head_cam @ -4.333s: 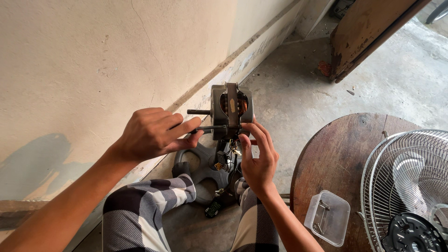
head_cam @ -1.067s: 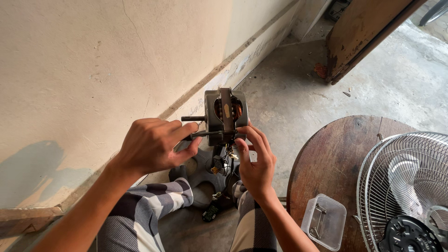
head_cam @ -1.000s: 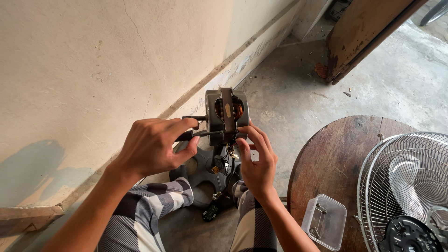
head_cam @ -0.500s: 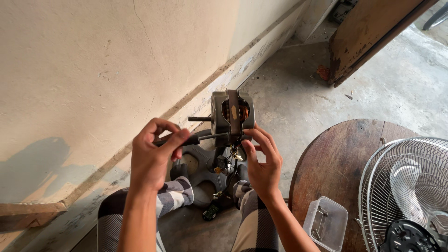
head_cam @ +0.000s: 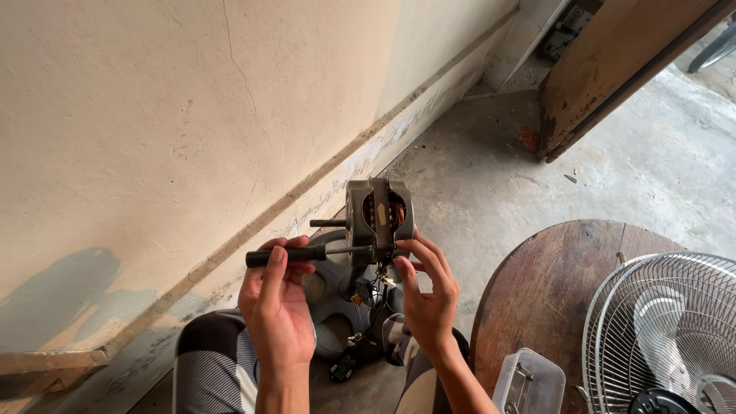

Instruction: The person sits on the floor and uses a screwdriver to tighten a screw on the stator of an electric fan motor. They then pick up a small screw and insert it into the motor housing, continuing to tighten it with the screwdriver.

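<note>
Motor pinched by right hand; wiring below indistinct. Left hand grips screwdriver. Fan guard cropped at 4 o'clock; concrete floor.

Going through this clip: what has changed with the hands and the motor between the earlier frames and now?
The left hand has turned from knuckles-up to fingers curled around the black handle of the screwdriver, and its forearm now comes up from below. The right hand still steadies the fan motor, the screwdriver tip still at its side. The round wooden table, fan guard and plastic container are unchanged.
</note>
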